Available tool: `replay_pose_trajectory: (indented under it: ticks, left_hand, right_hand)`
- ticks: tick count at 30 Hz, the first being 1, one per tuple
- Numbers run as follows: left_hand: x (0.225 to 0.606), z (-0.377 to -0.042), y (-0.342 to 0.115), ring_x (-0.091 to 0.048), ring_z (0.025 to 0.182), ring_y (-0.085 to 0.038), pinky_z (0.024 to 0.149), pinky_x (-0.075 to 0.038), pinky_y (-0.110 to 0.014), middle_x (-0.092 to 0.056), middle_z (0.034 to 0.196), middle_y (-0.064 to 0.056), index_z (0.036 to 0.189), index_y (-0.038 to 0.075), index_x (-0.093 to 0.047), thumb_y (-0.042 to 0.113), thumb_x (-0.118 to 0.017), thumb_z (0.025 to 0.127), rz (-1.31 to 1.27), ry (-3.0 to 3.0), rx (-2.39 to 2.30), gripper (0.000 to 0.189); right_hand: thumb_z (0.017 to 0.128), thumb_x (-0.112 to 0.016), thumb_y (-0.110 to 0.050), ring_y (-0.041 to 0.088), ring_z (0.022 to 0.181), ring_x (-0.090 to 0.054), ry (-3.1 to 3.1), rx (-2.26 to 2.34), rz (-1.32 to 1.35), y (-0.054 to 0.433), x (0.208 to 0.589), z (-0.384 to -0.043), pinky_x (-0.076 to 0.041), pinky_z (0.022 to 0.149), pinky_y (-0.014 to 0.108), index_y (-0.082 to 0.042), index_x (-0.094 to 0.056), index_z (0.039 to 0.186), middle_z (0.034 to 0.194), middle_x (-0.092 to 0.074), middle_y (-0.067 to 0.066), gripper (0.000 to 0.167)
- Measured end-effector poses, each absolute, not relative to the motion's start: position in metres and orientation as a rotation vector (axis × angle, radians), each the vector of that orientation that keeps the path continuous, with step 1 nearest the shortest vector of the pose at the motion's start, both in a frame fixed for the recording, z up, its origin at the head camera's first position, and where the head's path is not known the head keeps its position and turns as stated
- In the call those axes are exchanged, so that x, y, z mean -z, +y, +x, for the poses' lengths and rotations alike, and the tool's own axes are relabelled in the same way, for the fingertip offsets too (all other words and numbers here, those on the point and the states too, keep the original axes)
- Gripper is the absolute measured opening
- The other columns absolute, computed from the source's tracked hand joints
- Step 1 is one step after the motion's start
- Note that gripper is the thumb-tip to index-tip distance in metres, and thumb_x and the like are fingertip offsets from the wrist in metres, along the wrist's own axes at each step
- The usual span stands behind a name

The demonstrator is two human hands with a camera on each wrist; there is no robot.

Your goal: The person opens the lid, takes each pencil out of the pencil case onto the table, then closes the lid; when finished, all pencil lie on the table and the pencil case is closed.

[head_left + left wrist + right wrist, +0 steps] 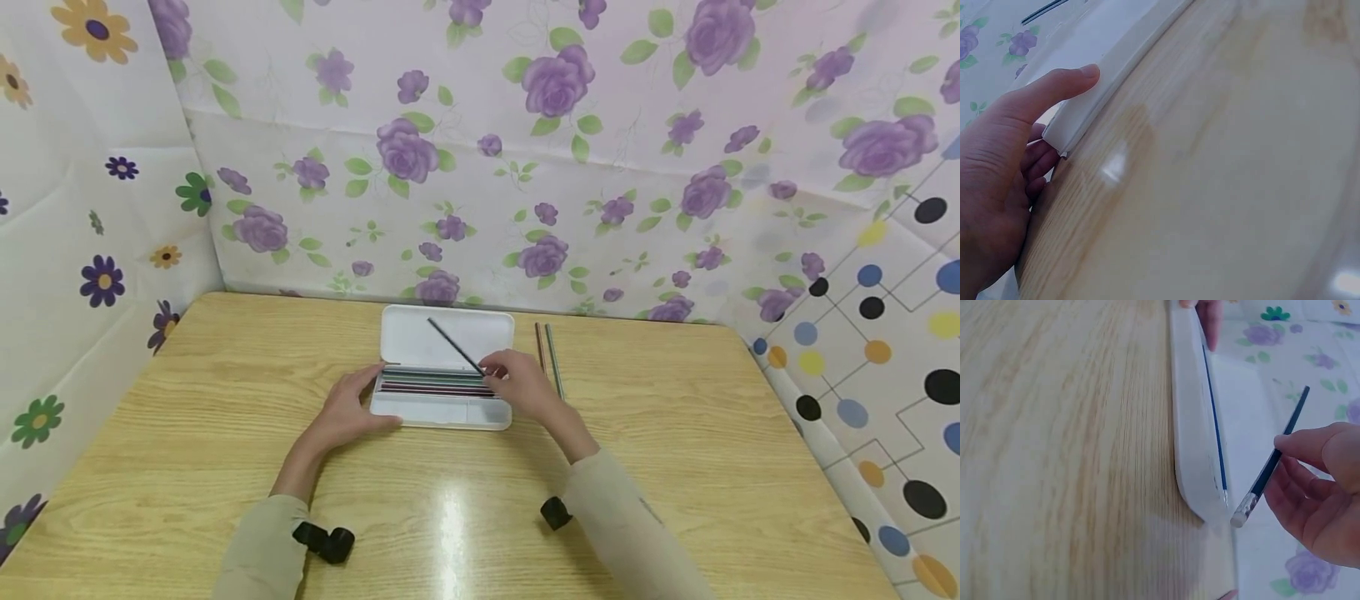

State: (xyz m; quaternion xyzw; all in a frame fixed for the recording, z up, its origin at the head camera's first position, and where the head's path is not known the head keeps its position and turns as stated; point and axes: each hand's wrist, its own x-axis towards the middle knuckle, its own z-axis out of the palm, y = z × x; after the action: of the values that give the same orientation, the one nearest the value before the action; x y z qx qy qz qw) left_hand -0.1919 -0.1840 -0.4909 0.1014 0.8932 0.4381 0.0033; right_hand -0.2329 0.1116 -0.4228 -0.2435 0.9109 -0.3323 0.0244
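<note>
A white pencil case (431, 410) lies with its lid (408, 333) folded back on the wooden table. Several dark pencils (431, 387), some reddish and some greenish, lie side by side in it. My left hand (347, 412) holds the case's left end; in the left wrist view the thumb (1063, 84) rests on its rim and the other fingers curl round the end. Between thumb and fingers, my right hand (521, 383) pinches a dark pencil (452, 342) over the case's right part. The right wrist view shows that pencil's white eraser (1239, 520) and silvery band, tilted down toward the camera.
Two more pencils, one reddish (539, 342) and one green (552, 350), lie on the table (675, 467) just right of the case, partly behind my right hand. Flowered cloth (480, 208) stands along the table's back edge, with patterned cloth on both sides.
</note>
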Motion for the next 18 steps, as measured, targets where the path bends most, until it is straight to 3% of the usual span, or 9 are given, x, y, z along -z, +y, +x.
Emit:
replay_pose_trajectory:
  ticks: [12,18]
  left_hand:
    - [0.490,-0.192,-0.183,-0.032,0.129,-0.042,0.105,-0.025,-0.059,-0.039,0.146,-0.023,0.147,0.002,-0.039,0.035,-0.086,0.069,0.321,2.800,-1.370,0.097]
    - [0.491,-0.193,-0.183,-0.034,0.128,-0.041,0.104,-0.026,-0.058,-0.039,0.146,-0.023,0.147,0.002,-0.039,0.035,-0.087,0.069,0.326,2.805,-1.367,0.097]
  right_hand:
    - [0.090,-0.066,-0.005,0.028,0.092,-0.062,2.824,1.362,-0.330,0.161,0.424,-0.237,-0.052,0.080,0.039,0.004,-0.065,0.114,0.097,-0.065,0.012,0.026]
    - [0.091,-0.063,-0.006,0.030,0.095,-0.062,2.811,1.373,-0.182,0.185,0.432,-0.243,-0.054,0.077,0.036,0.006,-0.063,0.117,0.101,-0.064,0.015,0.029]
